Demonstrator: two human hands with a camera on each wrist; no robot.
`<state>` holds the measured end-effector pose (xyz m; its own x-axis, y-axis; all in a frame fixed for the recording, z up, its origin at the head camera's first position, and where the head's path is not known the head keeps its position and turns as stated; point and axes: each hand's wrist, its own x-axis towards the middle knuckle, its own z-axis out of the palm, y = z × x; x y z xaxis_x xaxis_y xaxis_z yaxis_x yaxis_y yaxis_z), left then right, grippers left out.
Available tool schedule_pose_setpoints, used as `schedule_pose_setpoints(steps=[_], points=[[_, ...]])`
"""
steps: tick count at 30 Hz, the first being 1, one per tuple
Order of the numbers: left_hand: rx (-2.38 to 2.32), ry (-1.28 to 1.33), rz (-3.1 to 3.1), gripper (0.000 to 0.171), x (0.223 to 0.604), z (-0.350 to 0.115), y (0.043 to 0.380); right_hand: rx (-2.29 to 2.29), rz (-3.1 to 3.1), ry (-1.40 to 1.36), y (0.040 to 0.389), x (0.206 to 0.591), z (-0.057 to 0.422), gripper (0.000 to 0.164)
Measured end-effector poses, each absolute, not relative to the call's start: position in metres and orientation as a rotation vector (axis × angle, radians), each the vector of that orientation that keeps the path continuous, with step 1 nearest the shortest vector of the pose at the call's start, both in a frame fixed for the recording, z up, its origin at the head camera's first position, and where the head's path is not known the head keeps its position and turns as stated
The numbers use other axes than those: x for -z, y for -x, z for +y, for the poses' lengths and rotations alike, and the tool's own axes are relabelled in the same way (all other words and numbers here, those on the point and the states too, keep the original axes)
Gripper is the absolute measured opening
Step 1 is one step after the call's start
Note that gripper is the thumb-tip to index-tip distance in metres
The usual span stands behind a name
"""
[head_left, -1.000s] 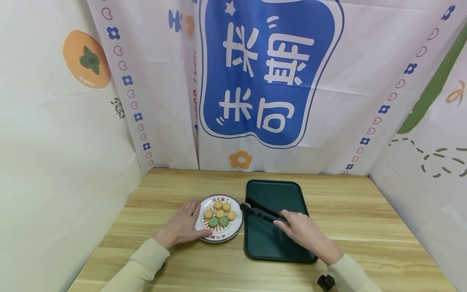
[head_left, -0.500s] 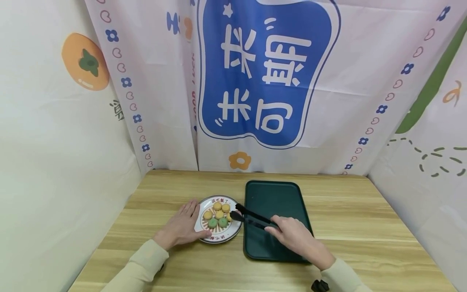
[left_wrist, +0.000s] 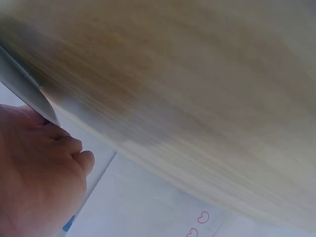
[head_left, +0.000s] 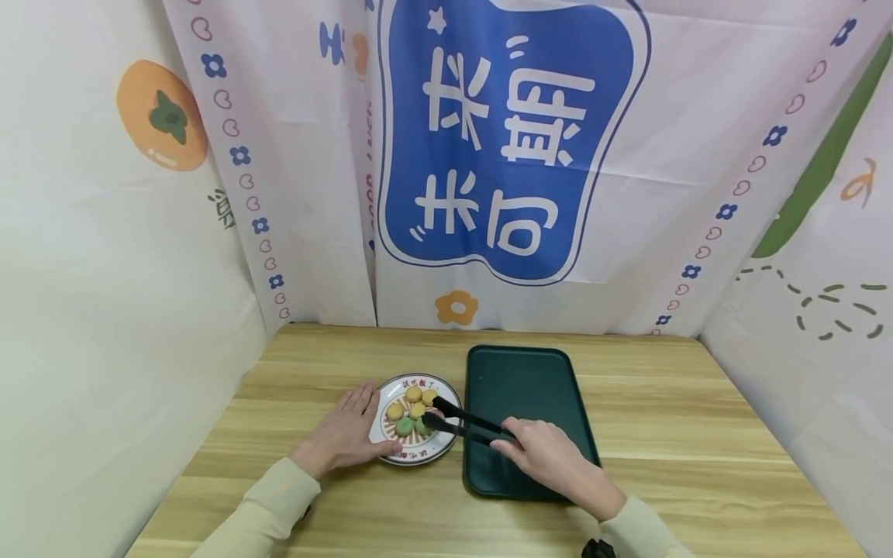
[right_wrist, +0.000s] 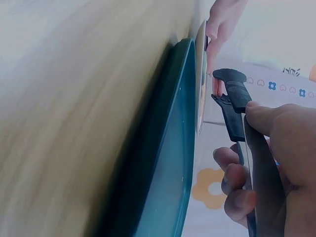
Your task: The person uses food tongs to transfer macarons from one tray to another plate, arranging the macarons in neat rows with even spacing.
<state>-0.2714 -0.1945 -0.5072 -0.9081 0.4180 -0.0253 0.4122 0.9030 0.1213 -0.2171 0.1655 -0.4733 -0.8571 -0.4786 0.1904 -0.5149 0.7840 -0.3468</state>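
Note:
My left hand (head_left: 346, 430) rests at the left rim of a round white plate (head_left: 434, 449), fingers straight, with the thumb lying over the near rim. Several small yellow macaron-like sweets (head_left: 395, 411) and green ones (head_left: 405, 426) sit on the plate, partly covered by the tongs. My right hand (head_left: 547, 457) grips a pair of black-tipped tongs (head_left: 467, 417), whose tips hover over the plate's right side. In the right wrist view a small pink piece (right_wrist: 217, 87) shows between the tong tips; its full shape is hidden.
A dark green rectangular tray (head_left: 519, 380) lies just right of the plate, under the right hand. Both stand on a wooden table (head_left: 670, 434), with printed cloth (head_left: 314, 194) hanging behind and at both sides.
The right hand has moved left with the tongs, bringing their tips from the tray's left edge to over the plate's sweets. The left hand stays at the plate rim.

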Motion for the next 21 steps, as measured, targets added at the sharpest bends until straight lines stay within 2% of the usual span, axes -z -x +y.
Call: schedule_pose_setpoints(steps=[21], points=[[-0.181, -0.670, 3.026, 0.117, 0.508, -0.195, 0.270, -0.665, -2.905, -0.895, 0.212, 0.479, 0.145, 0.027]])
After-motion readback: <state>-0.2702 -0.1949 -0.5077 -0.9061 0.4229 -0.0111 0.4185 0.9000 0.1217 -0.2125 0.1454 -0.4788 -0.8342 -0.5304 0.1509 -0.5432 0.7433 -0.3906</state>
